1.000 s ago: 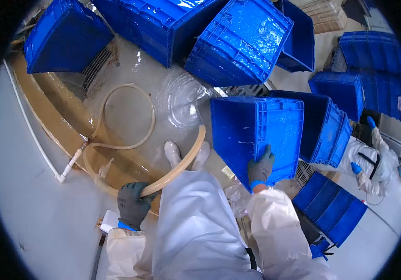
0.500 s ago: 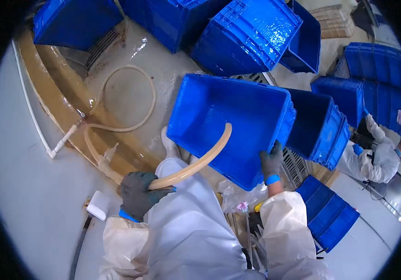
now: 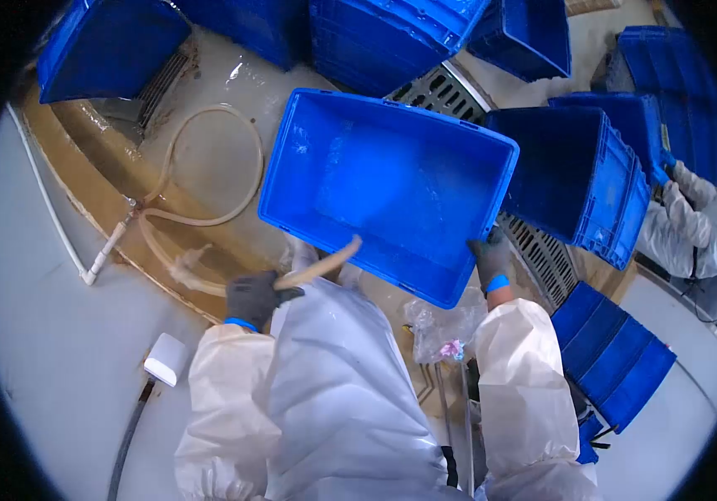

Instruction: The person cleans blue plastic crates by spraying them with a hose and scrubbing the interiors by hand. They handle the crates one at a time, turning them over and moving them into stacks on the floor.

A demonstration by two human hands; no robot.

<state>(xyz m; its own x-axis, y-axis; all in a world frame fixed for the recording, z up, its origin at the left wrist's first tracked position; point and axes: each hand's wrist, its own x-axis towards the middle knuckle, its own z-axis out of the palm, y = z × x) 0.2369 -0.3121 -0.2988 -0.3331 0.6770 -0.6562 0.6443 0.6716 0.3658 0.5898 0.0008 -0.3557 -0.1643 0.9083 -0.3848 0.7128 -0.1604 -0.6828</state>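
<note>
Left hand (image 3: 254, 299) is wrapped around a pale hose (image 3: 321, 267), hose tip right by the near rim of a blue tub (image 3: 392, 179). Right hand (image 3: 489, 257) is clamped on that tub's right end. Wet grey floor (image 3: 218, 159), slotted grate (image 3: 538, 255), co-worker (image 3: 692, 230) over on the right.

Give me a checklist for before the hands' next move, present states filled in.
1. Left hand, dark grey glove, closed around the flexible beige hose: ok.
2. Right hand, dark grey glove, touching the edge of the central rectangular blue plastic crate: ok.
3. Right hand's hold firm: cannot tell.
4. Hose end at the crate's middle: not ok, it shows by the near rim.
5. Crate free of loose contents: ok.
6. Flow from hose: cannot tell.
</note>
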